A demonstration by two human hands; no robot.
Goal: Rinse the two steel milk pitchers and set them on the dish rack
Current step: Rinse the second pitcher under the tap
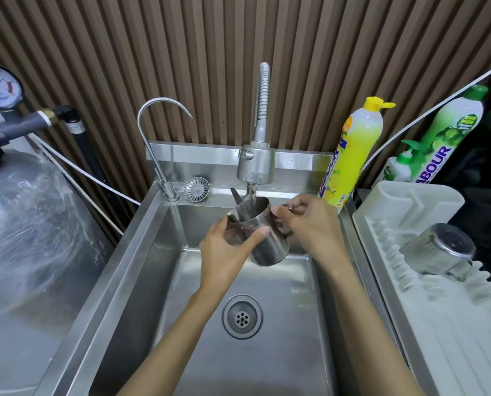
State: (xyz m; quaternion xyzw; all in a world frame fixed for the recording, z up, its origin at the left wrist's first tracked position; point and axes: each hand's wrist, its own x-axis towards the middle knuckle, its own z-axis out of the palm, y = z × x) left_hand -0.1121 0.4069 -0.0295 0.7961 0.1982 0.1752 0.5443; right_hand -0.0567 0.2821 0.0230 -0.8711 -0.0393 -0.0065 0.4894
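Observation:
A steel milk pitcher (262, 237) is held over the sink basin, right under the spray faucet head (256, 164), and a thin stream of water runs into its mouth. My left hand (224, 252) wraps the pitcher's body from the left, thumb across the front. My right hand (310, 224) grips its handle side on the right. The second steel pitcher (438, 252) lies upside down on the white dish rack (410, 304) at the right.
The steel sink (141, 261) has a drain (242, 316) in its floor. A thin gooseneck tap (155, 138) and a strainer (196, 189) stand at the back left. Yellow (352, 155) and green (444, 138) detergent bottles stand behind the rack. A wrapped tank (30, 230) fills the left.

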